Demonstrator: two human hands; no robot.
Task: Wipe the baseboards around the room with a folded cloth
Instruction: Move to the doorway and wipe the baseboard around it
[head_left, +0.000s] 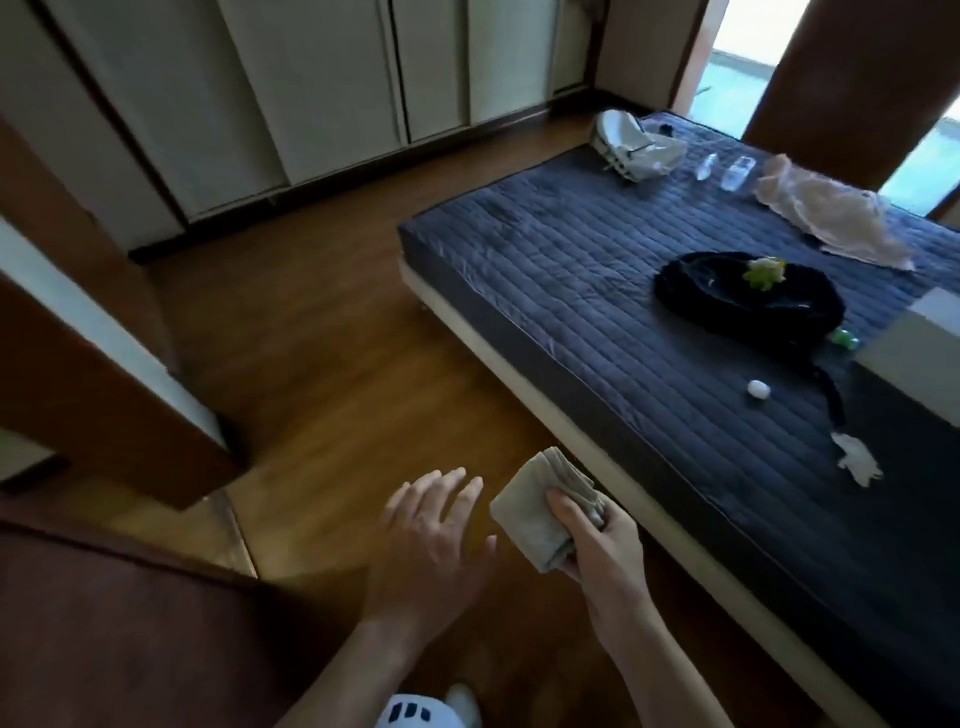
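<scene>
R hand (597, 540) gripped the folded cloth (540, 514), thumb on top, fingers curled under, prob. to keep the folds tight for wiping. L hand (431, 540) hovered beside it w/ fingers spread, holding nothing. Cloth was in the air above the floor (322, 332), next to the bed (597, 291); dark baseboard (363, 171) under the closet doors was well apart.

Left hand (431, 525) and right hand (597, 540): both are shown bare, and the forearms (628, 644) are uncovered as far as they can be seen. One white item (415, 713), rounded and marked with short dark bars, is recorded low between the forearms, with a second white rounded part just beside it. Whether footwear or a garment is shown cannot be told.
</scene>
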